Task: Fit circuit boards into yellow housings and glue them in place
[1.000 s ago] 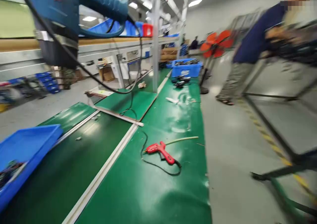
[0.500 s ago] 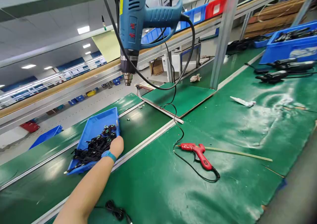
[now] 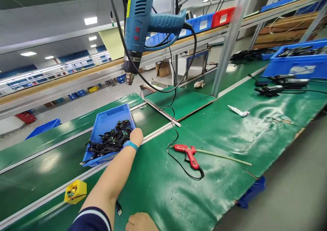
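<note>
My left hand [image 3: 136, 136], with a blue band at the wrist, is closed on the near right rim of a blue plastic tray [image 3: 112, 113]; its fingertips are hidden. A tangled heap of black cables [image 3: 109, 140] with small green parts fills the tray's near half. At the bottom edge my right hand [image 3: 141, 222] is partly cut off. Its fingers look curled, and what they hold, if anything, is out of sight. Just left of it a black cable's metal plug [image 3: 119, 209] lies on the green bench, beside my left forearm.
A red glue gun [image 3: 187, 154] with a long glue stick lies on the bench [image 3: 163, 190]. A blue heat gun [image 3: 139, 26] hangs above. A yellow box [image 3: 76, 191] stands left; a white tube [image 3: 238, 111], black devices [image 3: 270, 89] and a blue bin [image 3: 293, 65] are right.
The tray, with my left hand on its rim, has moved right along the bench, towards the glue gun. My right hand and the yellow box have come into view.
</note>
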A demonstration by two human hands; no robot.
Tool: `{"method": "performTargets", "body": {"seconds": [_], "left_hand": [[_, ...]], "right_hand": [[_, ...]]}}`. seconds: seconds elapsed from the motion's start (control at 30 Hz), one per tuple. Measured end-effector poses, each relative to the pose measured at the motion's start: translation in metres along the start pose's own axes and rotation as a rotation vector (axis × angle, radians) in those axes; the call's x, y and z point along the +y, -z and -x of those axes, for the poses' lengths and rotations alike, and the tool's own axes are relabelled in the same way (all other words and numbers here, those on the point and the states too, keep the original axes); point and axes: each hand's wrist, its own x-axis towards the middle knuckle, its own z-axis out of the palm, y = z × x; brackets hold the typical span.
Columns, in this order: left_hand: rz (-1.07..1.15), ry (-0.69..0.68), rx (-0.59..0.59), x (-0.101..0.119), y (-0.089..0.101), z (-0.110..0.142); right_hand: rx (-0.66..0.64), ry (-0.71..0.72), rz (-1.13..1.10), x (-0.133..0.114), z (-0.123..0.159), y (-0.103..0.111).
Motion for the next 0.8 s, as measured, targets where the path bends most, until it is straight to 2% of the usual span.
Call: {"method": "performTargets", "body": {"seconds": [0.07,0.17,0.27,0.33,0.4,0.43,0.5,0.57,0.63,0.7,0.8], "left_hand": [[0.047,-0.010,0.035,-0.005,0.004,0.009],[0.121,-0.067,0.110,-0.027,0.011,0.034],[0.202,-0.172,0.200,-0.066,0.004,0.085],[0.252,-0.206,0.262,-0.098,-0.017,0.136],[0.407,-0.278,0.465,-0.126,-0.052,0.197],[0.458,-0.244,0.495,-0.137,-0.073,0.228],[0.513,-0.139,0.495,-0.145,-0.113,0.286],[0.526,-0.022,0.492,-0.141,-0.142,0.329],[0.536,0.129,0.504,-0.135,-0.156,0.350],[0.555,0.260,0.512,-0.133,-0.159,0.355],[0.575,0.281,0.495,-0.134,-0.157,0.353]], "right_hand": [[-0.061,0.032,0.063,0.001,-0.005,-0.010],[-0.068,0.106,0.203,0.002,-0.005,-0.017],[-0.030,0.099,0.252,0.003,-0.003,-0.015],[-0.026,0.080,0.246,0.002,0.000,-0.011],[0.003,0.066,0.204,0.000,0.006,-0.006],[0.022,0.059,0.169,-0.001,0.012,-0.003],[0.037,0.045,0.103,-0.004,0.024,0.003],[0.035,0.049,0.022,-0.006,0.035,0.010],[0.046,0.057,-0.074,-0.006,0.040,0.016],[0.073,0.057,-0.170,-0.006,0.041,0.019],[0.105,0.069,-0.206,-0.007,0.039,0.020]]}}
